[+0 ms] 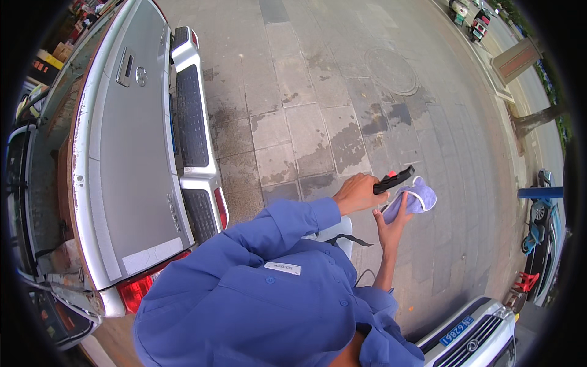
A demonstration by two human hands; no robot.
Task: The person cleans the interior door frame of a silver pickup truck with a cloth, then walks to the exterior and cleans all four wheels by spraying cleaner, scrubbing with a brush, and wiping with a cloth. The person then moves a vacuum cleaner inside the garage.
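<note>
My left hand (361, 193), at the end of a long blue sleeve, grips a tool with a curved black handle (395, 180) and a small red part. The kind of tool cannot be told, as my fingers and the cloth hide its other end. Close beside it, my right hand (395, 222) holds a bunched purple cloth (421, 197) with white edging. Both hands are in front of my body, above the paving, almost touching each other. A loose black strap (351, 239) hangs near my light trousers (341, 229).
A grey pickup truck's closed tailgate (137, 137) and step bumper (192, 117) stand on my left. A white vehicle's front (472, 341) is at lower right. Paving slabs (307, 133) with damp patches and a round manhole cover (392, 71) lie ahead. A tree trunk (534, 121) stands at far right.
</note>
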